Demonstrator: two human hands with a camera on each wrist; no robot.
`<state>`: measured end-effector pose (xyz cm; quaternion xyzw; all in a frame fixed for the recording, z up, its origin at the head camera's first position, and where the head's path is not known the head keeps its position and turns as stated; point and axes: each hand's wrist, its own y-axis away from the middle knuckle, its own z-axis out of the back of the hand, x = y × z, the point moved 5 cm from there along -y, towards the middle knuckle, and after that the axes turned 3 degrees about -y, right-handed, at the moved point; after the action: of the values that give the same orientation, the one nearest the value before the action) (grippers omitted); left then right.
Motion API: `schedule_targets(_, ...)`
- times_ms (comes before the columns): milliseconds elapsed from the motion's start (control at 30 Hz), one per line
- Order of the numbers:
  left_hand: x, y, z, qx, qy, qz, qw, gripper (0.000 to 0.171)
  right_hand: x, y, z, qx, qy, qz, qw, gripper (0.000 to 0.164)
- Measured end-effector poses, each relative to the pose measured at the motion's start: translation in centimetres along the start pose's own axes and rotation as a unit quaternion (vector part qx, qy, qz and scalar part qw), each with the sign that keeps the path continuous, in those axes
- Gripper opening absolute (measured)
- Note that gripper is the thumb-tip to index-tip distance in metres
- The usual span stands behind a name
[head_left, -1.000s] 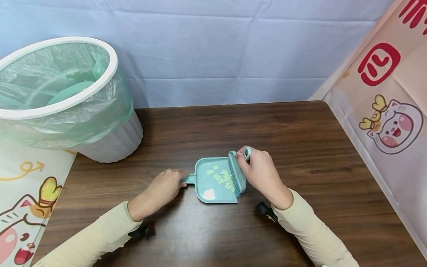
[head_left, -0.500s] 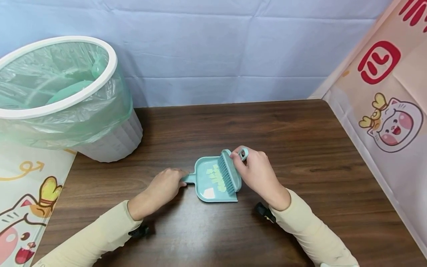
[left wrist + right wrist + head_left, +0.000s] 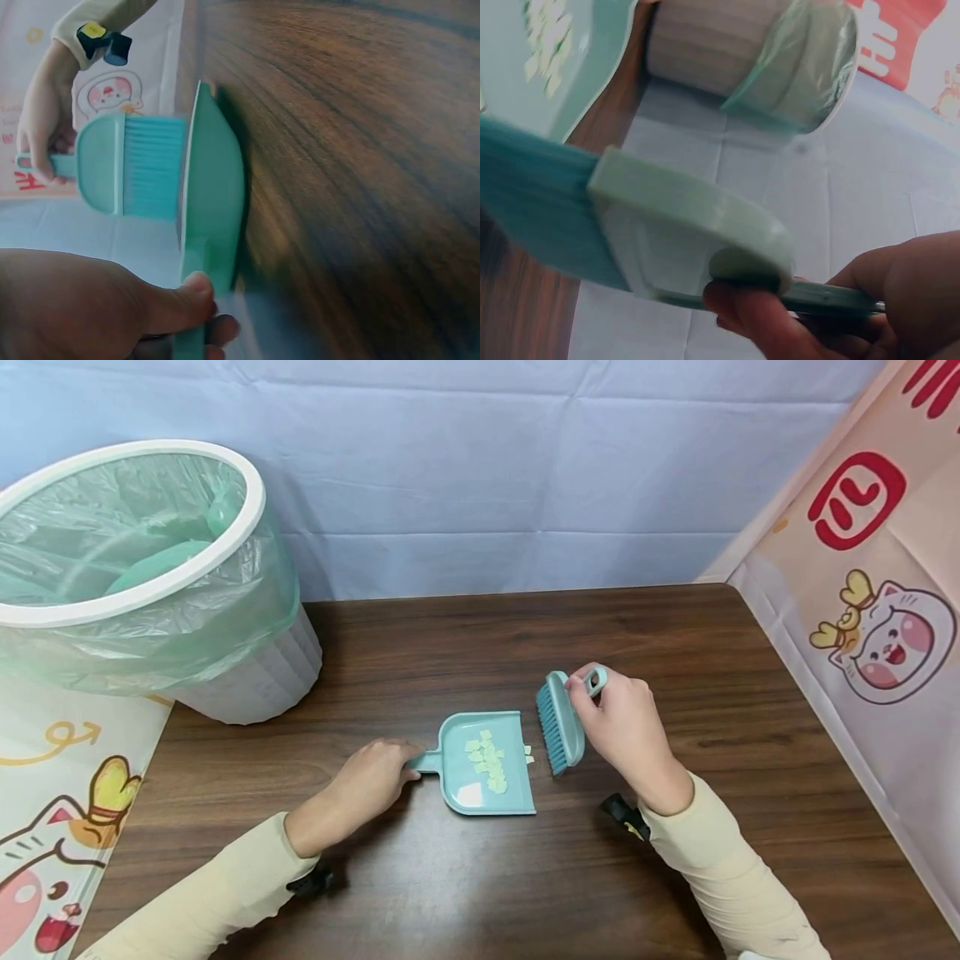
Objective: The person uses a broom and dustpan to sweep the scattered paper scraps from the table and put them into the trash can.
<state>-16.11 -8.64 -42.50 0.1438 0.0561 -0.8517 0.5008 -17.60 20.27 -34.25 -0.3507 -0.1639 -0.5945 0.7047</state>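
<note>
A teal dustpan [image 3: 468,731] lies on the wooden table, its straight edge facing right. My left hand [image 3: 367,789] pinches its short handle, thumb on top in the left wrist view. Pale green paper scraps [image 3: 491,766] sit in a heap inside the pan. A couple of small scraps [image 3: 528,754] lie on the table just past the pan's edge. To the right of them, my right hand [image 3: 626,722] grips a teal hand brush [image 3: 568,722] by its looped handle. Its bristles point left, apart from the pan.
A white trash bin [image 3: 255,672] with a green plastic liner stands at the table's back left. Pale blue cloth [image 3: 450,485] hangs behind the table [image 3: 675,643]. A cartoon-printed sheet [image 3: 847,635] rises along the right side.
My right hand first drew the brush leftward over the pan, pushing the scraps deeper in. Then it lifted the brush back to the right, off the pan. My left hand stayed put.
</note>
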Motion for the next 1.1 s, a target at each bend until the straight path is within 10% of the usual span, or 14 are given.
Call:
schedule_targets(467, 1.0, 0.8, 0.8, -0.02, 0.012, -0.007, 0.9997, 0.034, -0.5, 0.7, -1.0, 0.032, 0.077, 0.053, 0.995, 0.018)
schedule_targets(1100, 0.9, 0.7, 1.0, -0.006, -0.001, -0.01, 0.9999, 0.029, 1.5, 1.1, -3.8, 0.024, -0.044, 0.088, 0.995, 0.015)
